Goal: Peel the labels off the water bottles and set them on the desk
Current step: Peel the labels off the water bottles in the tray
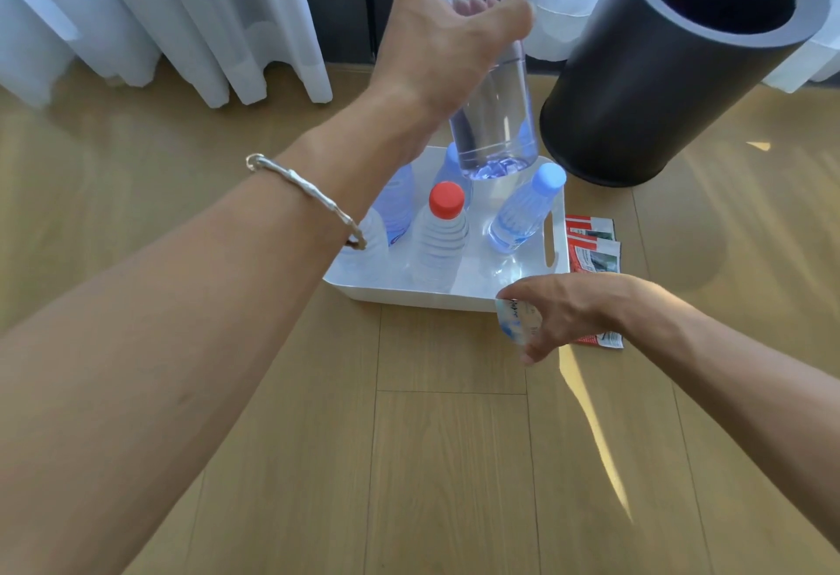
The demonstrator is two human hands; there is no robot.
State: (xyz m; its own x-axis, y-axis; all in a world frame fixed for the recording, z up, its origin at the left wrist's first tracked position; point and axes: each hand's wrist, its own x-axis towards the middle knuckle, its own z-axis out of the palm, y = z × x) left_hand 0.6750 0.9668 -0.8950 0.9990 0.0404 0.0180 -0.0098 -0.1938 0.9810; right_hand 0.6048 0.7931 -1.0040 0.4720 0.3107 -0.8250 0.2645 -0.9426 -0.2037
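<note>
Over the wooden floor (454, 461), by white curtains (182, 20), our left hand (436, 43) grips a bare bottle (493, 115) above the tray (454, 290); our right hand (568, 311) pinches a peeled label (513, 318).

Home room: curtains (182, 20), wood floor (432, 461)

Black bin (645, 88) near white curtains (182, 15)
</note>
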